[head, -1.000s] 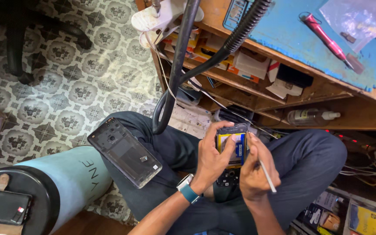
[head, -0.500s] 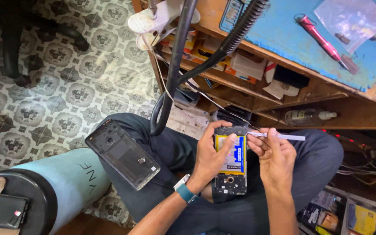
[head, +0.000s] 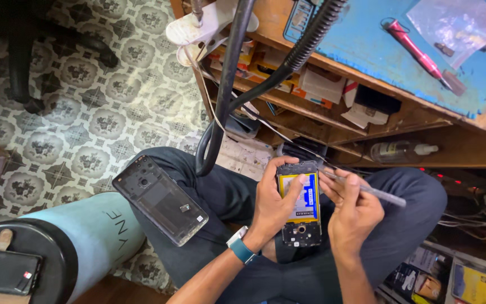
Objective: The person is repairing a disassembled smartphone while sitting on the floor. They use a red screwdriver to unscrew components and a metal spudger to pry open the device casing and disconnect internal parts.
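Since half a second ago, the right hand [head: 354, 214] has drawn the thin grey metal tweezers [head: 367, 188] in toward the opened black smartphone with its yellow-and-blue battery [head: 300, 204], their tip now at the phone's upper right edge. Its grip is pinched closed around the tweezers. The left hand [head: 274, 205], a teal-strapped wristwatch [head: 241, 247] on its wrist, wraps the phone from the left, thumb resting on the battery, holding it above the lap. On the left knee lies the detached black plastic back cover [head: 160, 199]. Up right, a red-handled screwdriver [head: 417, 53] rests on the blue-matted bench [head: 367, 50].
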